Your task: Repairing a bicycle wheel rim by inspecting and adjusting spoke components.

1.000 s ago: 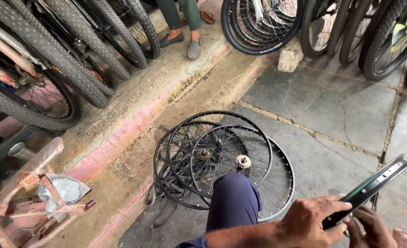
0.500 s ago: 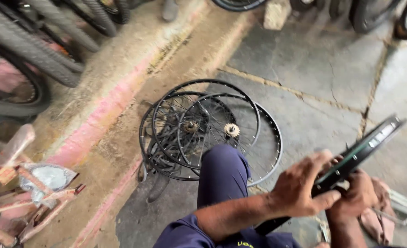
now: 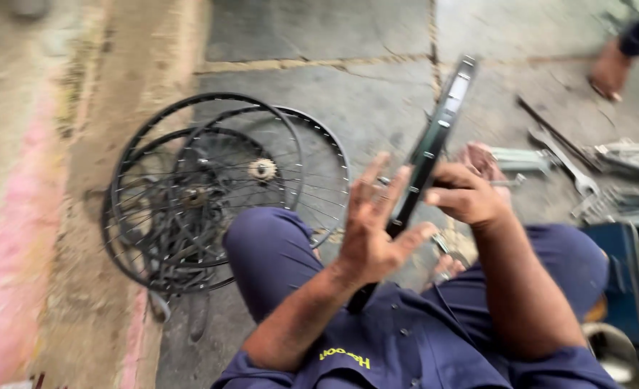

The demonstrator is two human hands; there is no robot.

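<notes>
Left hand (image 3: 370,230): open, fingers spread and lifted; the palm and thumb rest against the lower part of the wheel rim, with no closed grasp on it.
Right hand (image 3: 467,194): closed around the wheel rim from the right side, fingers curled over its edge.
Wheel rim (image 3: 435,144): dark, seen edge-on, with a pale strip along its inner face; it stands tilted between the two hands, upper end leaning to the right, lower end down at the person's lap.
Stack of wheels (image 3: 219,187): several spoked wheels lying flat and overlapping on the stone floor, left of the person's left knee; one light-coloured hub shows near the centre.
Clothing: dark blue trousers and shirt; a small yellow printed mark sits low on the shirt front.
Tools (image 3: 572,162): a wrench and other metal pieces lie on the floor to the right of the rim, near each other; details are blurred.
Blue box (image 3: 622,281): at the right edge, beside the person's right knee.
Other person's hand (image 3: 611,68): top right, in a dark sleeve, touching the floor, well apart from the rim.
Kerb (image 3: 38,216): left side, worn concrete with a faded pink stripe.
</notes>
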